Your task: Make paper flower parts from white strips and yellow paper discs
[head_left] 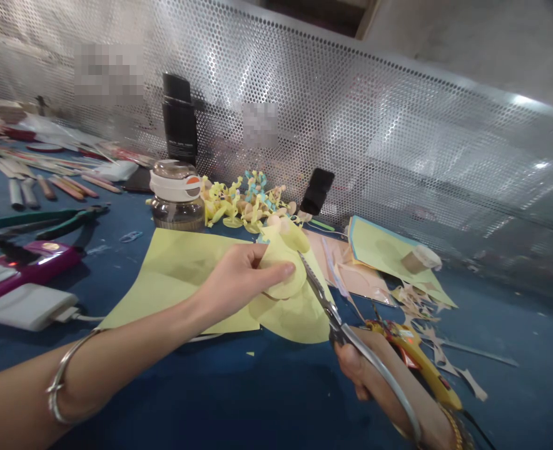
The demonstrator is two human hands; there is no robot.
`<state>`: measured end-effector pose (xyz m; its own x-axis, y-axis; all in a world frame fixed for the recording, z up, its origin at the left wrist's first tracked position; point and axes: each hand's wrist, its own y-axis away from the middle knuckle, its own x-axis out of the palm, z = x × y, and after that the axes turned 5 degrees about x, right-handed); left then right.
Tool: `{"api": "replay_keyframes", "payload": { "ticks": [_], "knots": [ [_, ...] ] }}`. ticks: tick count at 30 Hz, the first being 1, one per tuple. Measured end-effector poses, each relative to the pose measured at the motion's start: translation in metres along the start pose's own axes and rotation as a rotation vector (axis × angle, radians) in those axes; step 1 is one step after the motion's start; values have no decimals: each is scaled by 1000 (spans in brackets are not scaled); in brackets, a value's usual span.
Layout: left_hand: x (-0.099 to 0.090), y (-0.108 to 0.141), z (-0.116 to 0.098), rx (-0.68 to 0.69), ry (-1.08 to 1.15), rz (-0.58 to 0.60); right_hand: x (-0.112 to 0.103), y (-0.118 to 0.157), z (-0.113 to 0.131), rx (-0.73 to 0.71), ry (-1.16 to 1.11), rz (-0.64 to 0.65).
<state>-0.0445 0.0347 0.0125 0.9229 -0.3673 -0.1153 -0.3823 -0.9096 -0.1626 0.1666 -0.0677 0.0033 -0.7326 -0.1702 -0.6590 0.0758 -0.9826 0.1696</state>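
Pinched in my left hand (246, 272) is a piece of yellow paper (286, 322), with a rounded disc shape (283, 281) under the thumb. My right hand (368, 359) grips metal scissors (330, 309). Their blades point up and left, and lie against the paper's right side beside the disc. Whether the blades are parted is hard to tell. Under and left of my left hand, a larger yellow sheet (177, 259) lies on the blue table.
Behind stand a glass jar (177, 206), a black bottle (180, 122), yellow and blue paper figures (239, 203) and a phone (317, 190). At right are stacked sheets (389, 247), paper scraps (438, 347) and a yellow tool (421, 362). Pliers (65, 219) and a purple power strip (37, 265) lie left.
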Motion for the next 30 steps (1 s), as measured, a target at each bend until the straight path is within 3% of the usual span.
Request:
{"api": "replay_keyframes", "payload": {
  "ticks": [11, 19, 30],
  "knots": [
    [-3, 0, 1, 30, -36, -19, 1, 1, -2, 56, -26, 36],
    [-2, -1, 3, -3, 78, -34, 0, 4, 4, 80, 41, 4],
    [2, 1, -3, -44, 157, 6, 1, 2, -5, -130, -28, -26]
  ]
}}
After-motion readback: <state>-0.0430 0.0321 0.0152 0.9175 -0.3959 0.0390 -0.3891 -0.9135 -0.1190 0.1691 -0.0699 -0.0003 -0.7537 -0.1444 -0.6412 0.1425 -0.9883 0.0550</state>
